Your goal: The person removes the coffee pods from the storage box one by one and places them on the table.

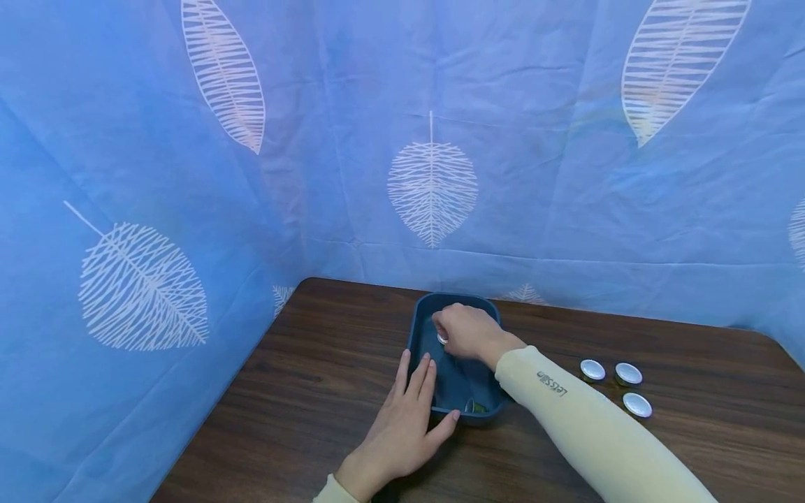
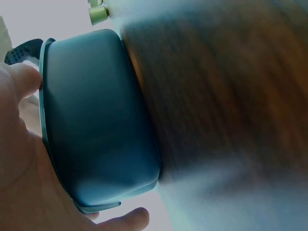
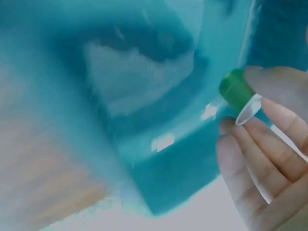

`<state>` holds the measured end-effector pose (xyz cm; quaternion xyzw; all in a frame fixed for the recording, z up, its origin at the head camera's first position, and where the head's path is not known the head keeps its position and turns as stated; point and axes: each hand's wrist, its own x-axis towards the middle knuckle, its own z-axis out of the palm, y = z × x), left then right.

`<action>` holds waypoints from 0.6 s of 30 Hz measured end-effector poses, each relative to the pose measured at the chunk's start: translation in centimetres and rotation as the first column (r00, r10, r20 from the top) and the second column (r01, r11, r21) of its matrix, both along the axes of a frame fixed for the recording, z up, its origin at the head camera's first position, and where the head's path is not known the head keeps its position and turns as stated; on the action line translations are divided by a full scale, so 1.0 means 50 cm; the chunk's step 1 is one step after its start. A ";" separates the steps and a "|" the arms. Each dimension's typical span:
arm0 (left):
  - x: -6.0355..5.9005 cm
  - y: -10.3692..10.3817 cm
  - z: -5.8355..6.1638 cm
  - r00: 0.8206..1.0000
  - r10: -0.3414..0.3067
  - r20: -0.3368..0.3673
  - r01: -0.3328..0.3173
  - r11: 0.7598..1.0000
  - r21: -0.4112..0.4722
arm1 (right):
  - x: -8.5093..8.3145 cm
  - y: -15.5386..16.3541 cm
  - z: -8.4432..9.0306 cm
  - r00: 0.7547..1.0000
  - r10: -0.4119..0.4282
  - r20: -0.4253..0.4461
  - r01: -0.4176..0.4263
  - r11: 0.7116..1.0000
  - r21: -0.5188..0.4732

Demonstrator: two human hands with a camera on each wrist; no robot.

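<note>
A dark blue rectangular bin (image 1: pixel 454 384) sits on the wooden table, its outer wall filling much of the left wrist view. My left hand (image 1: pixel 402 429) rests on its near left corner, with straight fingers over the left side and the thumb at the near rim. Inside the bin's far part, my right hand (image 1: pixel 467 330) pinches a small green capsule with a white lid (image 3: pixel 237 91) between thumb and fingers. Another green capsule (image 1: pixel 479 407) lies in the bin's near right corner, partly hidden by the near wall.
Right of the bin, three white-lidded capsules (image 1: pixel 629 374) stand close together on the wooden table (image 1: pixel 302 370), beyond the right sleeve. A blue curtain (image 1: pixel 352 175) with white leaf prints hangs behind the table and along its left side.
</note>
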<state>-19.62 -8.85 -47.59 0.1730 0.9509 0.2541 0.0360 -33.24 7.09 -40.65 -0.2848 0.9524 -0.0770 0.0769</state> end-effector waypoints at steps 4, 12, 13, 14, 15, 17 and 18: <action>0.001 -0.003 -0.001 1.000 0.007 -0.005 -0.008 1.000 -0.027 | 0.011 0.035 0.028 0.998 0.026 -0.053 -0.025 1.000 0.001; 0.004 -0.006 0.000 1.000 0.020 -0.002 -0.020 1.000 -0.023 | 0.039 0.116 0.061 0.993 -0.017 -0.113 0.007 0.996 -0.089; 0.004 -0.005 0.000 1.000 0.020 -0.004 -0.021 1.000 -0.023 | 0.041 0.127 0.062 0.992 -0.021 -0.125 0.009 0.995 -0.097; 0.005 -0.004 0.000 1.000 0.022 -0.006 -0.022 1.000 -0.022 | 0.043 0.138 0.063 0.990 -0.024 -0.138 0.010 0.995 -0.102; 0.005 -0.003 0.000 1.000 0.023 -0.006 -0.023 1.000 -0.021 | 0.045 0.149 0.064 0.988 -0.027 -0.151 0.011 0.994 -0.106; 0.006 0.000 0.000 1.000 0.020 -0.011 -0.020 1.000 -0.018 | 0.050 0.173 0.066 0.983 -0.028 -0.179 0.009 0.994 -0.106; 0.007 0.001 0.001 1.000 0.018 -0.010 -0.018 1.000 -0.015 | 0.053 0.184 0.068 0.981 -0.030 -0.191 0.010 0.994 -0.106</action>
